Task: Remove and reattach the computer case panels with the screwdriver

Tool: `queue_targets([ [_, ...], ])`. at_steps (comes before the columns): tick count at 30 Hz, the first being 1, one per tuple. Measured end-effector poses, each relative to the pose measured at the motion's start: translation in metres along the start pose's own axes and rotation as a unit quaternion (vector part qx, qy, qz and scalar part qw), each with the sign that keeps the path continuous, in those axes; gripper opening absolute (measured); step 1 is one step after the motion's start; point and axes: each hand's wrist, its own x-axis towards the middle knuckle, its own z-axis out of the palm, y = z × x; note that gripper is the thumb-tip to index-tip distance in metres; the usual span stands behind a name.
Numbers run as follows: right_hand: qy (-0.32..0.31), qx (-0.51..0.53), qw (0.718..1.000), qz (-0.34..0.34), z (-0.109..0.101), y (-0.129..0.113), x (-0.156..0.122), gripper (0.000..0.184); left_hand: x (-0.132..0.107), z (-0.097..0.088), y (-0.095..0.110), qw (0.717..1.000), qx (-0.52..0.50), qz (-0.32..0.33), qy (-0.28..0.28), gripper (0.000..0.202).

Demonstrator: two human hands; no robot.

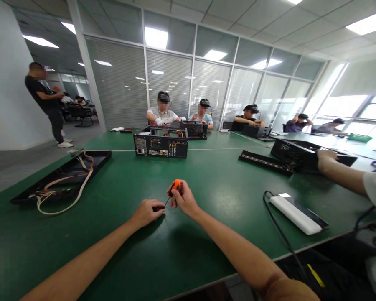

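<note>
In the middle of the green table, my right hand [186,200] is closed round the orange and black handle of a screwdriver [176,184]. Its thin shaft slants down and left toward the tabletop. My left hand [146,213] rests low over the table, thumb and fingers pinched together right at the screwdriver's tip. Whatever those fingers hold, if anything, is too small or hidden to make out. Beyond both hands stands an open black computer case [161,146], its back panel with ports facing me.
Left lies a black panel [92,161] with tan and white cables. At right are a long black part [265,162], a white power bank-like block [296,215] with a black cable, and another case [296,154] under a neighbour's hand [326,159]. Several people sit across the table.
</note>
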Motion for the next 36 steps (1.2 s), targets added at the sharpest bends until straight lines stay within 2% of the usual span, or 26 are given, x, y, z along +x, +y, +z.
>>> queue_targets([
  [10,0.002,-0.001,1.000,0.005,0.002,0.006,-0.003,0.028,0.000,-0.001,0.001,1.000,0.000,0.000,-0.008,0.023],
  [19,0.048,-0.067,0.996,0.037,0.000,0.004,-0.004,0.036,0.000,0.001,-0.002,1.000,0.004,0.000,-0.011,0.025],
  [24,0.029,-0.016,0.998,0.055,0.004,0.001,-0.004,0.039,0.000,0.001,0.000,1.000,0.016,0.003,-0.015,0.026],
  [29,-0.027,0.020,0.999,0.008,0.002,-0.003,-0.005,0.031,0.000,0.001,-0.001,1.000,0.022,0.004,-0.017,0.026],
  [32,-0.032,-0.011,0.999,0.004,0.001,-0.003,-0.005,0.024,-0.001,0.001,-0.002,1.000,0.021,0.005,-0.016,0.026],
  [36,-0.016,-0.075,0.997,0.032,0.001,-0.001,-0.005,0.022,-0.001,0.001,-0.003,0.999,0.025,0.018,-0.015,0.025],
])
